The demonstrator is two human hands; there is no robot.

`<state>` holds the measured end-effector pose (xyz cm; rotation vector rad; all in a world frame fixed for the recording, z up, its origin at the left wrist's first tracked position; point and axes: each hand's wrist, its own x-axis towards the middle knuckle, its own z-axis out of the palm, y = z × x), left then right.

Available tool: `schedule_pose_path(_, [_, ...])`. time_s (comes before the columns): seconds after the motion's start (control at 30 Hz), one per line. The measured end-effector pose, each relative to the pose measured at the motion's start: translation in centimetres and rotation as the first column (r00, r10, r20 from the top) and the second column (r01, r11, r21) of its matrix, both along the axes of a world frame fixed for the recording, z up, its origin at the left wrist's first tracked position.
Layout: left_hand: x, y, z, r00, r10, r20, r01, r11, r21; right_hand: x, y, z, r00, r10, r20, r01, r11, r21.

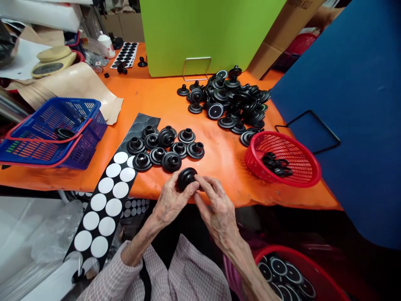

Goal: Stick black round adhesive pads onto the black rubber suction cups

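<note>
"So, what are the hands holding?"

"I see the left hand [169,205] pinching a black disc [184,177] between thumb and fingers. The right hand [221,213] has bent fingers at the disc's right side; whether they grip it, I can't tell."

"Where's that disc?"

"By the front edge of the orange table [222,156], just short of a cluster of black knobbed pieces [157,156]. Farther back to the right I see a heap of similar pieces [220,95], with a red basket [308,161] near it."

Bright light leaves a pale sheen on the orange table [224,156], shadow fills four o'clock, and the blue board [354,92] at three o'clock looks stretched.
</note>
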<state>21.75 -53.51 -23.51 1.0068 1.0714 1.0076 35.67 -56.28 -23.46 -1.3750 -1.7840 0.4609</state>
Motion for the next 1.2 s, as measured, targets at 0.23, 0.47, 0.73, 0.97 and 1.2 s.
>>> schedule_pose_path(0.23, [-0.3,0.1,1.0,0.969,-0.015,0.249,0.047,0.991,-0.124,0.3,0.2,1.1,0.933,-0.135,-0.333,-0.019,0.907,-0.42])
schedule_pose_path(0.47, [0.0,-0.3,1.0,0.99,-0.031,0.137,0.029,1.0,0.01,-0.4,0.5,0.2,0.888,-0.195,-0.417,-0.017,0.891,-0.453])
schedule_pose_path(0.73, [-0.3,-0.1,1.2,0.967,-0.067,0.245,0.058,0.997,0.044,0.3,0.6,1.3,0.809,-0.058,-0.585,-0.207,0.904,-0.375])
schedule_pose_path(0.97, [-0.3,-0.4,0.4,0.945,-0.078,0.318,0.086,0.996,-0.01,-1.0,0.5,0.2,0.775,-0.216,-0.593,-0.08,0.898,-0.432])
schedule_pose_path(1.2, [-0.2,-0.4,0.6,0.969,-0.06,0.239,0.046,0.997,0.063,-1.0,0.5,0.3,0.795,-0.206,-0.57,-0.048,0.916,-0.398])
